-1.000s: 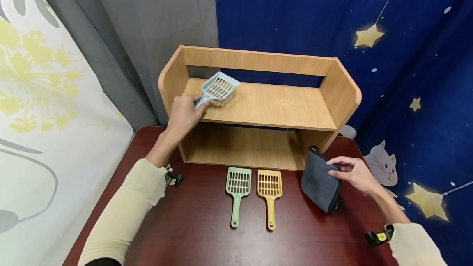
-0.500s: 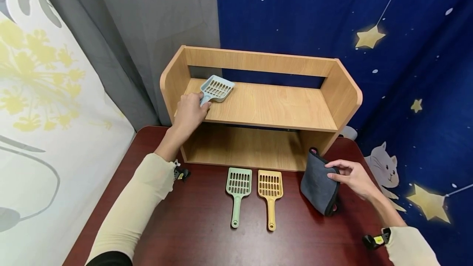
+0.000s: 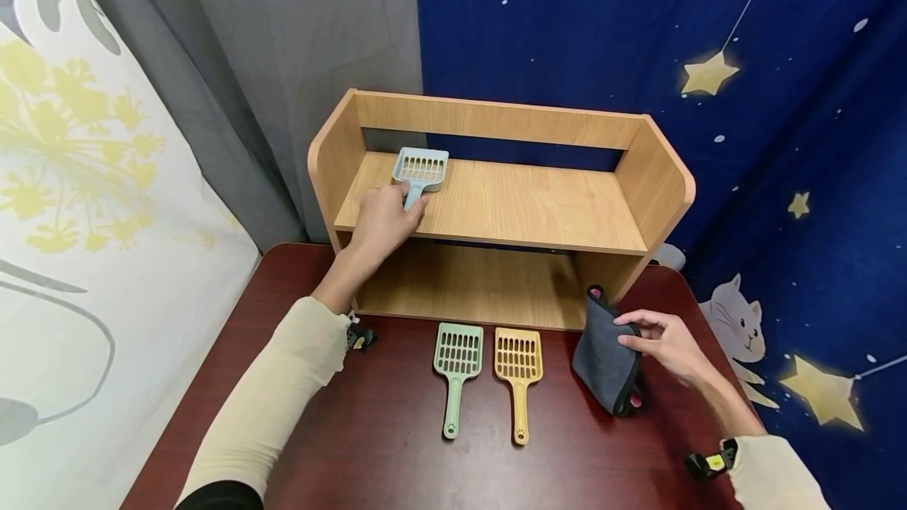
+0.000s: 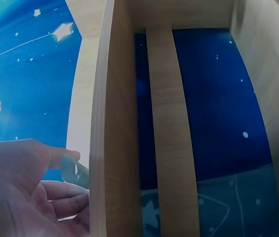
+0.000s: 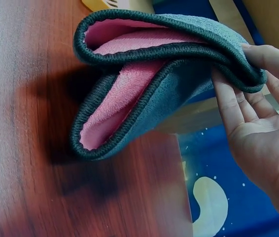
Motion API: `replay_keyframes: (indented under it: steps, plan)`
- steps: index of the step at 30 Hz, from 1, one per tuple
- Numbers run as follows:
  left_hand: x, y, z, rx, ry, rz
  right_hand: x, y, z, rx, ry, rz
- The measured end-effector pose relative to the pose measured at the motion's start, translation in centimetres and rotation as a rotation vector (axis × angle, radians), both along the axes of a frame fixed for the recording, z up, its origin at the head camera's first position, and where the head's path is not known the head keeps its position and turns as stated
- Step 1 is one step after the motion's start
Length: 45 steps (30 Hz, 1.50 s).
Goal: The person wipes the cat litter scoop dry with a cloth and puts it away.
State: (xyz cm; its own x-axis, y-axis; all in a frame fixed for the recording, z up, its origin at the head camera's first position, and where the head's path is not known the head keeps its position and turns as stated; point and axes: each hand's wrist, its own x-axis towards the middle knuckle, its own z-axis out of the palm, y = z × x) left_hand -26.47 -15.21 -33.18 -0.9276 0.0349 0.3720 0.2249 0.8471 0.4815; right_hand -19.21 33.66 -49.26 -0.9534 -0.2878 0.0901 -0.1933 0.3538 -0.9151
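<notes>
Cream sleeves (image 3: 276, 384) came nearest to me, with a black strap unit (image 3: 711, 464) at the right wrist; its yellow label bore marks too small to read. Beyond, on the dark red table (image 3: 340, 447), lay a green scoop (image 3: 456, 377) and, just beside it, a yellow scoop (image 3: 520, 381), handles toward the person, each handle end stamped with a paw print.

To their right, the right hand (image 3: 666, 346) pinched a folded grey cloth (image 3: 605, 356) between thumb and fingers, above the table; pink lining showed in its folds.

Farther off, the left hand (image 3: 385, 219) gripped a blue scoop (image 3: 423, 182) by its handle, over the left part of the wooden shelf's (image 3: 531, 203) upper board. I couldn't tell whether the scoop touched it. Behind hung grey (image 3: 319, 22) and star-printed blue curtains (image 3: 567, 22).
</notes>
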Motion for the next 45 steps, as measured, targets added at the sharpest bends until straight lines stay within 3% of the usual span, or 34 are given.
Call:
replay_keyframes:
  steps: [9,17,20,24,27,31,38,45]
  plan:
    - [-1.1,0.5,-0.2,0.026,-0.030,0.009,-0.1,-0.6,-0.6,-0.008,-0.004,0.014]
    - [-0.6,0.1,-0.3,0.026,0.024,0.008,0.0,-0.7,-0.4,-0.013,0.003,0.013]
    - [0.1,-0.2,-0.3,0.011,0.105,0.018,0.0,-0.7,-0.3,-0.011,0.028,0.023]
    - [1.9,-0.2,-0.8,0.020,0.345,-0.040,-0.1,-0.6,-0.3,-0.006,0.046,0.045]
    - [4.0,0.1,-1.7,0.045,0.519,-0.098,-0.1,-0.6,-0.4,0.011,0.045,0.058]
    - [6.6,0.6,-3.3,0.060,0.615,-0.135,-0.1,-0.5,-0.3,0.059,0.058,0.075]
    - [9.4,0.6,-6.5,0.089,0.535,-0.218,-0.1,-0.7,0.1,0.102,0.075,0.093]
    - [10.5,0.4,-10.6,0.088,0.358,-0.199,-0.1,-0.8,0.7,0.117,0.107,0.083]
